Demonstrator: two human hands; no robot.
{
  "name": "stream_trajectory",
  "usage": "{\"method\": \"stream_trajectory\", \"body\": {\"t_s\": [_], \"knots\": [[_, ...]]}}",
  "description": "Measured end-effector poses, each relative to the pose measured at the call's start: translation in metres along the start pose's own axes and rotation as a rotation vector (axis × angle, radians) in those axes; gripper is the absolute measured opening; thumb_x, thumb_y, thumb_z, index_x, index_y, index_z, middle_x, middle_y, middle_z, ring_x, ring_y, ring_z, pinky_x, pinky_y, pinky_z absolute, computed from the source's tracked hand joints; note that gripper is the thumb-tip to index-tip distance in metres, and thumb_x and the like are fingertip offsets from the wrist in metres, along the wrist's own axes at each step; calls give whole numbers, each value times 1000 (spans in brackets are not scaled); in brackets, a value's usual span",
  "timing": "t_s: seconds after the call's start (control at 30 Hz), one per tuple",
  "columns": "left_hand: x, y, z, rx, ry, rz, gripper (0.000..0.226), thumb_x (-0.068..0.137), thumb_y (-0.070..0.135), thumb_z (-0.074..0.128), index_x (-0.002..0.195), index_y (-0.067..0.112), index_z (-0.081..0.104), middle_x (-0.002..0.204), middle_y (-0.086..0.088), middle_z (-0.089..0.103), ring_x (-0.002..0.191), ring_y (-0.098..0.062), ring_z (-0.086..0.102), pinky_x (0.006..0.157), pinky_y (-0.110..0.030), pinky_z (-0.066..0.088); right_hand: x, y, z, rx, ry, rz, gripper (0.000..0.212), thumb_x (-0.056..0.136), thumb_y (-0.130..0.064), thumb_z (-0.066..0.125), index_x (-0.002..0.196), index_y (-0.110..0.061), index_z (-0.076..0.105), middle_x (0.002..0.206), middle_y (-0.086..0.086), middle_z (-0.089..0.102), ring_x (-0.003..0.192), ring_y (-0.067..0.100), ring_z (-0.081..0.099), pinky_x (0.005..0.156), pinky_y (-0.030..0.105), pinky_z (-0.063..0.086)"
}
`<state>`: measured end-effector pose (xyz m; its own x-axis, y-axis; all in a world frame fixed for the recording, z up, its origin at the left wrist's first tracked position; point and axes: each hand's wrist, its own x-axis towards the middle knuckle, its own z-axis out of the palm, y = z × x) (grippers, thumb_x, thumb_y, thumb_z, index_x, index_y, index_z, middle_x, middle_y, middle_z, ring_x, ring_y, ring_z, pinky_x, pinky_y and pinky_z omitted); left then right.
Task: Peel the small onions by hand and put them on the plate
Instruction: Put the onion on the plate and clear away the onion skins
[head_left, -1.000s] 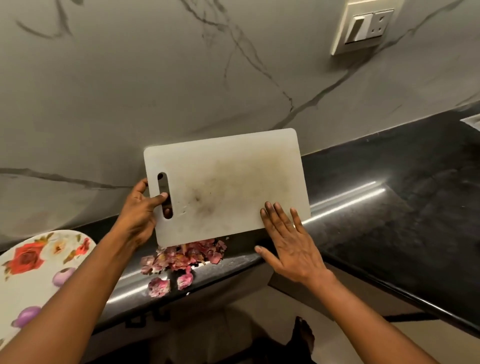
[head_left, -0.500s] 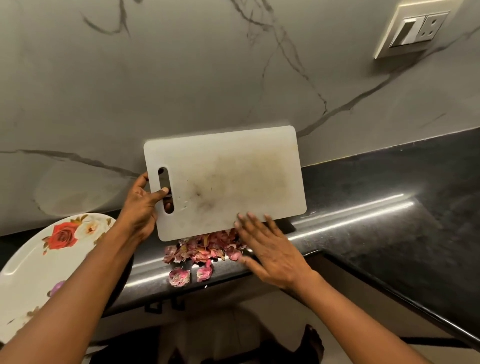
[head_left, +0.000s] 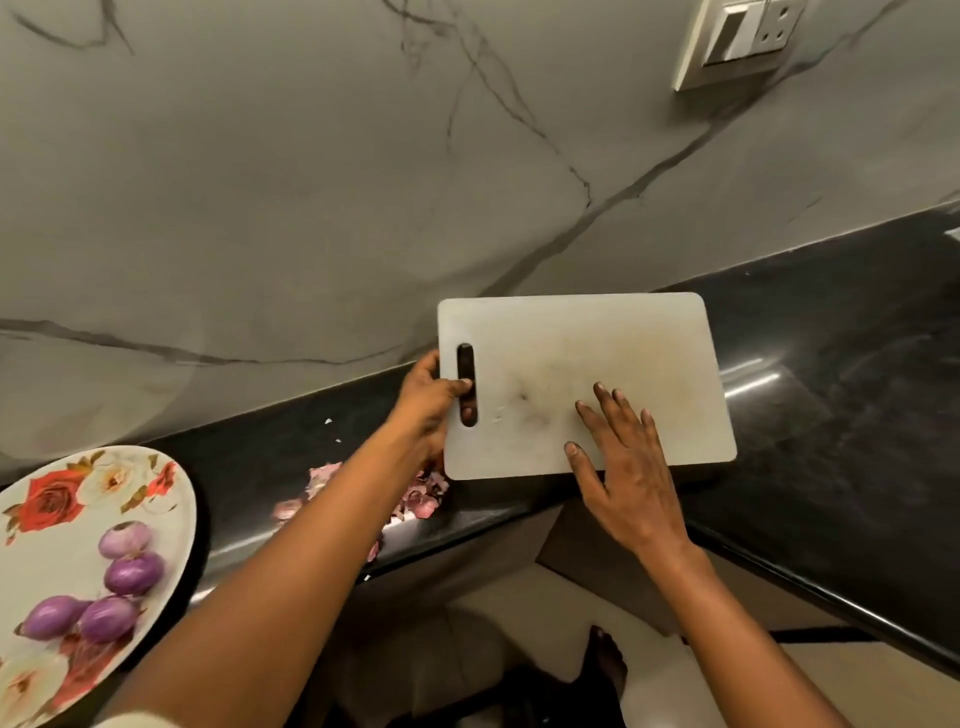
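Left hand (head_left: 428, 400) grips the left end of the board (head_left: 623, 364): thumb on top, fingers curled under the edge, one fingertip showing through the slot (head_left: 466, 384). Right hand (head_left: 631, 467) lies flat on the board's near edge, fingers straight and spread, holding nothing. The board sits about level over the dark desk (head_left: 831, 415); whether it rests fully on it cannot be told.

Four peeled onions (head_left: 132, 571) lie together on the flowered plate (head_left: 47, 566) at near left, well apart from the board. Loose peels (head_left: 415, 499) are heaped on the desk just beside the board's near-left corner, partly hidden by the left forearm.

Judgement: peeling looks complete, and the step in hand is placing the board.

- Keep the slot grip firm, since it alone carries the board. The flat right hand should only steady and guide it.
- Lower the board level, so that no edge strikes first and flicks the peels.
- Set it wholly on the desk, back from the near edge and off the peel heap, or it may rock.
- Keep the left elbow clear of the plate, which overhangs the desk at near left.
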<state>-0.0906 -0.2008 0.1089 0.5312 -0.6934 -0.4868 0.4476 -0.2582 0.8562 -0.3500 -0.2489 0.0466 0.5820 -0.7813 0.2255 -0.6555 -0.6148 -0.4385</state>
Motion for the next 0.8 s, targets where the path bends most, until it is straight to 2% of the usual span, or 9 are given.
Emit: {"method": "stream_trajectory", "body": {"t_s": [0.1, 0.13, 0.27, 0.47, 0.57, 0.63, 0.8], "knots": [[4, -21, 37, 13, -19, -72, 44, 97, -16, 51, 121, 19, 62, 107, -16, 72, 80, -29, 71, 55, -35, 57, -11, 13, -2, -15, -47, 61, 58, 110, -48, 43, 163, -27, 33, 175, -7, 15, 163, 10, 5, 133, 44, 7], [5, -28, 48, 15, -20, -91, 43, 97, -16, 50, 119, 19, 62, 103, -16, 72, 76, -29, 70, 52, -33, 55, -15, 18, -3, -22, -57, 75, 58, 110, -48, 42, 163, -27, 32, 175, -6, 15, 163, 10, 5, 134, 43, 7], [8, -47, 76, 44, -3, -126, 40, 97, -14, 50, 111, 22, 61, 102, -18, 72, 76, -31, 68, 54, -35, 54, -24, 30, -1, -24, -79, 132, 60, 110, -48, 42, 164, -26, 30, 174, -5, 18, 162, 11, 8, 134, 43, 8], [10, -57, 95, 106, 30, -160, 40, 96, -15, 48, 120, 15, 59, 99, -19, 71, 75, -33, 66, 52, -34, 51, -28, 42, 3, -41, -62, 176, 59, 109, -47, 43, 163, -24, 33, 173, -2, 23, 162, 13, 13, 133, 42, 6], [9, -58, 96, 220, 17, -160, 31, 94, -16, 52, 109, 9, 60, 102, -21, 71, 76, -32, 66, 55, -36, 56, -29, 45, 6, -32, -60, 183, 59, 109, -49, 41, 163, -25, 34, 173, -2, 26, 162, 13, 15, 133, 42, 6], [8, -58, 95, 327, 7, -145, 20, 92, -9, 61, 107, 3, 64, 104, -20, 73, 79, -32, 70, 60, -38, 59, -30, 48, 7, -31, -68, 190, 59, 109, -50, 39, 162, -25, 34, 172, -3, 26, 162, 13, 15, 133, 42, 5], [-1, -55, 86, 452, 24, -111, 17, 94, 9, 69, 111, 6, 65, 103, -11, 72, 87, -25, 70, 64, -34, 54, -32, 51, 11, -16, -110, 208, 59, 109, -48, 42, 163, -24, 35, 173, -2, 26, 161, 12, 15, 134, 43, 5]]}}
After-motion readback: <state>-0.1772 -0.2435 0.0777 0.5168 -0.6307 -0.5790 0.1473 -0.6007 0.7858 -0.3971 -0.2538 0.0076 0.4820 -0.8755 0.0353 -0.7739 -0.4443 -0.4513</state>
